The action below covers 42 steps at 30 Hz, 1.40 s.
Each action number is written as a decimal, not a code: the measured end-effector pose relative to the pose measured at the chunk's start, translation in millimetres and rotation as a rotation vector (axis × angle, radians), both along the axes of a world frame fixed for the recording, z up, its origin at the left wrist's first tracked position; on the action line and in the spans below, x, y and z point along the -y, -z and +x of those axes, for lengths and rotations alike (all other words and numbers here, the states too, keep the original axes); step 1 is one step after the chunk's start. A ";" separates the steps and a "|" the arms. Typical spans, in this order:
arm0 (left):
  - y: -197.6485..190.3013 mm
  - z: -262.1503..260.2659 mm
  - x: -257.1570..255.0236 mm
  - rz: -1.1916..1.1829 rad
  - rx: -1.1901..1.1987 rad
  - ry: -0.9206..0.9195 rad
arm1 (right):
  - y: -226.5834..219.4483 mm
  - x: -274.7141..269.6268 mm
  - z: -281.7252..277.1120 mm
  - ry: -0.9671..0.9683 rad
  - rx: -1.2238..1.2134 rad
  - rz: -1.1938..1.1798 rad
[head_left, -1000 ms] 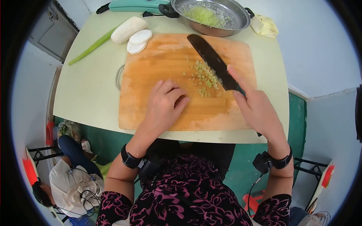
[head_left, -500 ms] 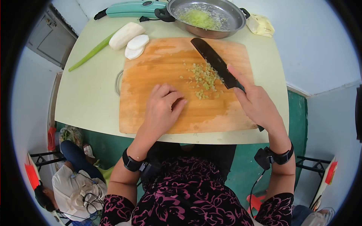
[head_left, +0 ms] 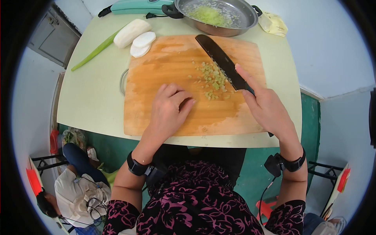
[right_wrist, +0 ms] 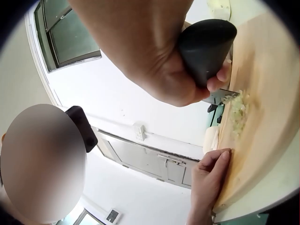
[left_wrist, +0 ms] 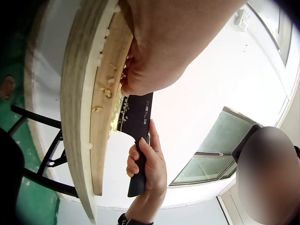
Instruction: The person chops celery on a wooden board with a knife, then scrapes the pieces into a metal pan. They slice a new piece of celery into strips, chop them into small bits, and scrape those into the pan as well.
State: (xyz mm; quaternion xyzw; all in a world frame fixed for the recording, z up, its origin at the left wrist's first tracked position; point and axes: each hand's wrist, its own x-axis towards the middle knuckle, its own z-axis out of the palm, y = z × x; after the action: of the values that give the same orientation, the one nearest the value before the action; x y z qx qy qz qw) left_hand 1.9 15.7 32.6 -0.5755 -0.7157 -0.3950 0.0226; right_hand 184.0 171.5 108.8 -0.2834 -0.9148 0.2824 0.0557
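My right hand grips the handle of a black knife, index finger laid along the blade, which stands at the right side of a small heap of chopped pale green bits on the wooden cutting board. Bits cling to the blade in the left wrist view. My left hand rests on the board left of the bits, fingers loosely bent, holding nothing. The right wrist view shows the black handle within the right hand's fingers.
Behind the board stands a metal pan with shredded green and white pieces. A peeled white root, two white slices and a green stalk lie at the back left. A yellowish packet lies at the back right.
The head view shifts slightly. Both hands and the knife keep nearly the same places over the board, and the grip on the handle is unchanged.
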 end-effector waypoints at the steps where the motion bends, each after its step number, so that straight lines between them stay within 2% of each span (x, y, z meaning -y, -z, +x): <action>1: 0.0 0.0 -0.2 -0.005 -0.005 0.000 | 1.9 0.8 0.4 -0.021 -0.031 0.015; 10: 5.6 -2.0 -2.4 0.066 -0.022 0.000 | 0.5 12.0 -5.4 -0.048 0.036 0.004; 13: 9.7 1.4 3.3 0.147 0.233 -0.120 | -3.1 17.0 -7.7 -0.034 0.072 -0.015; 16: 10.7 -1.7 5.9 0.223 0.253 -0.199 | -0.6 20.0 -10.6 -0.093 0.001 0.023; 19: 6.8 1.7 4.4 0.138 0.220 -0.243 | 2.8 27.6 -12.6 -0.155 -0.048 0.031; 23: 8.7 1.5 -0.1 0.134 0.046 -0.235 | -17.0 36.0 -24.0 -0.083 0.161 -0.116; 25: 10.3 1.2 -1.3 0.153 0.026 -0.222 | -15.9 36.4 -25.3 -0.094 0.125 -0.097; 29: 7.8 3.0 -1.9 0.143 0.035 -0.225 | -1.3 34.0 -27.4 -0.119 0.096 -0.071; 38: 8.5 1.6 -0.8 0.144 0.032 -0.218 | -20.0 33.5 -26.7 -0.001 0.152 -0.075; 42: 9.3 1.3 -1.8 0.137 0.029 -0.214 | -9.4 31.4 -18.3 -0.048 0.097 -0.005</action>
State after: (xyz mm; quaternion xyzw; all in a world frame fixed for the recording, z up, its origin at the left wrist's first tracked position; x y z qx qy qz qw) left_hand 3.2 17.5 23.3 -0.4871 -0.7447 -0.4466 0.0938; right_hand 165.7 140.0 118.3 -0.2747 -0.9222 0.2720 0.0036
